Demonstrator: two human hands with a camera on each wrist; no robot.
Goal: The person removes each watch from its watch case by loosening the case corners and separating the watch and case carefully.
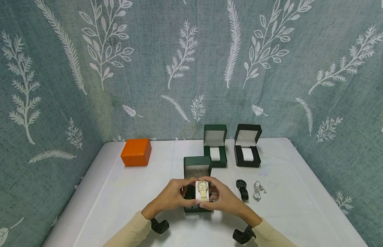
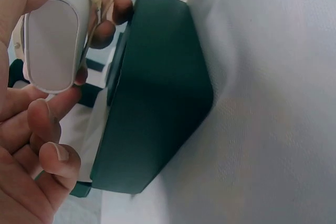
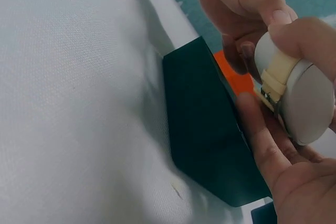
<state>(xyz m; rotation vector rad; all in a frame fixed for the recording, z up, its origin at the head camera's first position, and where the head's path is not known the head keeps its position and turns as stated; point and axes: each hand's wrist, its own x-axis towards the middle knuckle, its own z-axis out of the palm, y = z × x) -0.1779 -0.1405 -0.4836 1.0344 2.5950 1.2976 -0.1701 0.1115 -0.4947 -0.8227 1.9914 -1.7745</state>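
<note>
Watch [image 1: 202, 187] wrapped round a white cushion [image 2: 51, 48], lifted over a green box [image 2: 157, 87], dial toward the head camera. Left hand [image 1: 176, 194] and right hand [image 1: 223, 196] partly closed, thumbs and fingers pinching the cushion from either side. Working remotely, I judge the step to be seating strap on cushion: I'd hold the cushion by its ends, fingertips off the dial, and check the buckle [image 3: 269, 97] lies flat before relaxing either hand. Uneven squeezing could skew it. To the right I log a black watch [image 1: 244, 195] and silver watch [image 1: 257, 196]; behind, a second green box [image 1: 223, 158] and black box [image 1: 238, 158]; leftward, an orange box [image 1: 135, 156].
</note>
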